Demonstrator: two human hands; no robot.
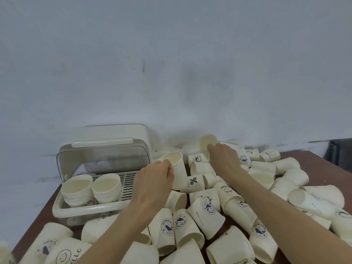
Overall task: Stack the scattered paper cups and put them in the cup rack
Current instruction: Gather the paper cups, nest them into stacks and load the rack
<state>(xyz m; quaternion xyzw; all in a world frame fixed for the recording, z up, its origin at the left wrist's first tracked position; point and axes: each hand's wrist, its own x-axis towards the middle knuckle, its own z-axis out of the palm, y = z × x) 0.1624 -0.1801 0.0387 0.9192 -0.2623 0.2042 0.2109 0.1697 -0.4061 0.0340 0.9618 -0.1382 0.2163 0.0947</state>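
Brown table [314, 159], hands [152, 180] gripping cups [174, 164]

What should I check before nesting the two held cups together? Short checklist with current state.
1. Left hand grips a cup: ok.
2. Right hand has a second cup: ok, fingers on it; lift cannot tell.
3. Left cup's mouth open and empty for nesting: ok.
4. Cup rack lid raised: ok.
5. Room in rack beside the two stacks: ok, bare grate on its right side.
6. Both cups same size: cannot tell.
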